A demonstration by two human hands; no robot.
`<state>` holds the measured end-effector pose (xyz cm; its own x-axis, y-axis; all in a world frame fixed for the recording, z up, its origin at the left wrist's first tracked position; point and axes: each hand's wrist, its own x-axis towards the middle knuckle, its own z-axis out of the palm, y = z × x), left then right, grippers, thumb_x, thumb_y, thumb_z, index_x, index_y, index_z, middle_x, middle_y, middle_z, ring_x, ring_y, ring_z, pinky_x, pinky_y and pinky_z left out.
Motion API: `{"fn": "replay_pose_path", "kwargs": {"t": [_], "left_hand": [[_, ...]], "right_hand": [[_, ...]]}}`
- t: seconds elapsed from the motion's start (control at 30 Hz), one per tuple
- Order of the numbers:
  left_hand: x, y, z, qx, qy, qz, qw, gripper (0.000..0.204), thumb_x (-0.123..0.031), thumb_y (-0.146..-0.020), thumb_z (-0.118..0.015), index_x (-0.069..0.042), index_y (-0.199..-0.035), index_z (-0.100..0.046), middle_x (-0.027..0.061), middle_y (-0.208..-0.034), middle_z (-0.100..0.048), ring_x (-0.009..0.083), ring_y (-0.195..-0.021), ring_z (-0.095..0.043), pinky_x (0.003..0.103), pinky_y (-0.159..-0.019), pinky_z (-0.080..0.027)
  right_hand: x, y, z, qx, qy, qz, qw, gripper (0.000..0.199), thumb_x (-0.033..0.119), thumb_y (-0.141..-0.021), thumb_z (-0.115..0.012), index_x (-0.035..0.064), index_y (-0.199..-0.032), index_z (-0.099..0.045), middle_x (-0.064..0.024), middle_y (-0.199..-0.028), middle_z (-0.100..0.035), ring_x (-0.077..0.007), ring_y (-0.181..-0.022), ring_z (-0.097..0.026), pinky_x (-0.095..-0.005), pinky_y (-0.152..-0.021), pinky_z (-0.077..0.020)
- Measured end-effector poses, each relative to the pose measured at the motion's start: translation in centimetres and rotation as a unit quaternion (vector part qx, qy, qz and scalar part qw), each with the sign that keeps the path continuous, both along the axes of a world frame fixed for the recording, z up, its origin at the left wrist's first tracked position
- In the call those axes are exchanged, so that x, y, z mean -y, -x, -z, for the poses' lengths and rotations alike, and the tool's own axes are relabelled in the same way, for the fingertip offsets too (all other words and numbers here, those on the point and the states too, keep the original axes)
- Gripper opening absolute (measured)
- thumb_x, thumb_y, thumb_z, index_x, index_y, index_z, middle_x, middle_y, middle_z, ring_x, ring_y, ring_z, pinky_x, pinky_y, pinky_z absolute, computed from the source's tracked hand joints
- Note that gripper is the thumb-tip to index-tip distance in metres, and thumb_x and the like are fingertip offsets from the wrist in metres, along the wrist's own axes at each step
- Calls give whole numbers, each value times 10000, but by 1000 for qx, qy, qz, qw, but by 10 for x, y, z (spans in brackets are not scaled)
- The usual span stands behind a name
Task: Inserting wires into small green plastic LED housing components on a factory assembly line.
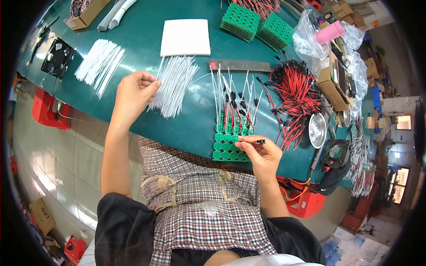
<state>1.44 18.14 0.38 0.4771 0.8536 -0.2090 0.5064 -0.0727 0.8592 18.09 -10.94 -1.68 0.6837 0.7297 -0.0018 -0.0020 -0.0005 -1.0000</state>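
Observation:
My left hand (140, 93) is closed in a pinch at the left edge of a loose pile of thin white wires (173, 86). One white strand rises from its fingertips. My right hand (262, 156) is over the near right corner of a green circuit board panel (224, 147), its thumb and fingers closed on a connector lead whose black plug (261, 142) sticks out to the right. White wires and red-black leads with black plugs (235, 104) stand up from the panel's far rows. What the right fingertips touch on the panel is hidden.
A heap of red-black leads (296, 97) lies right of the panel, beside a metal dish (317, 130). Beyond are a dark bar (242, 66), a white foam block (185, 37) and stacked green boards (240, 21). Another white wire pile (100, 64) and a black fan (57, 57) lie left.

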Motion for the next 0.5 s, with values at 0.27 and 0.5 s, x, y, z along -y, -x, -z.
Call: {"fn": "replay_pose_path", "kwargs": {"t": [0.27, 0.5], "left_hand": [[50, 6, -18, 168, 40, 39, 984, 129, -66, -921, -693, 36, -997, -681, 41, -925, -678, 91, -762, -636, 227, -679, -546], [109, -5, 3, 148, -119, 133, 973, 111, -10, -849, -718, -15, -937, -651, 90, -895, -676, 196, -758, -695, 294, -622, -559]], "right_hand": [[-11, -6, 1, 230, 54, -33, 971, 168, -100, -809, -732, -30, -962, -717, -102, -904, -697, -157, -820, -682, -256, -743, -554], [-10, 5, 15, 168, 79, -11, 983, 135, -65, -803, -743, -10, -925, -723, -81, -892, -700, -130, -793, -671, -239, -702, -532]]}}
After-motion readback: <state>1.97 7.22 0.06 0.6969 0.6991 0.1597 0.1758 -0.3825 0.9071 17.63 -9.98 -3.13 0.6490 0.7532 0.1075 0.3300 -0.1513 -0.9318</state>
